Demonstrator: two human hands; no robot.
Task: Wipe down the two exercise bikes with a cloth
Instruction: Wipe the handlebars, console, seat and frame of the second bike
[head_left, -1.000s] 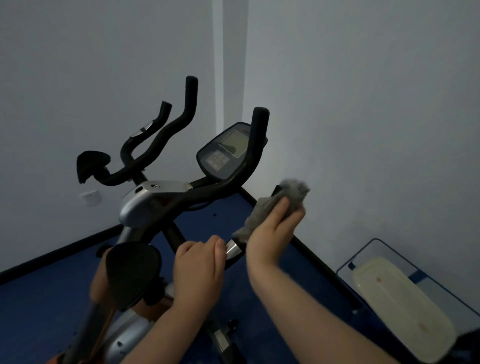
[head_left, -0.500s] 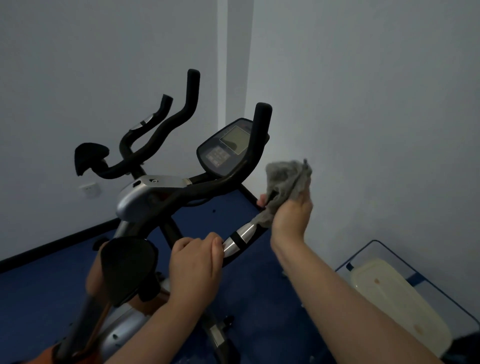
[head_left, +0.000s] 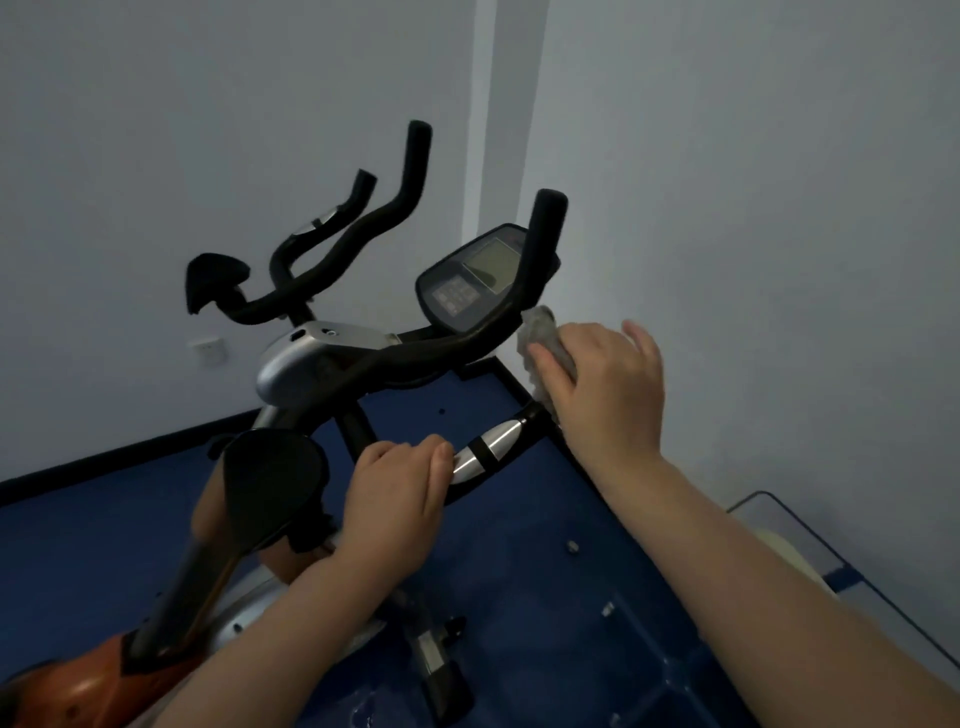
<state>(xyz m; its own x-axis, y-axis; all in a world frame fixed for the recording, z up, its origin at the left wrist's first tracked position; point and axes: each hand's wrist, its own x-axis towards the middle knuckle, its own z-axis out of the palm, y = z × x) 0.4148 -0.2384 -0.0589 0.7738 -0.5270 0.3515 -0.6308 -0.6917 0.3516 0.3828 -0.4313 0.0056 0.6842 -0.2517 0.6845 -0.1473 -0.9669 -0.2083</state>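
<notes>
Grey cloth bunched under right hand, fingers clamped over it, pressed to handlebar at 3 o'clock of console. Left hand wrapped around chrome grip. Seat pad hides frame at 8 o'clock.

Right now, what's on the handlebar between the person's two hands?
In the head view, a silver sensor grip with a black band lies between the left hand and the cloth-holding right hand.
</notes>
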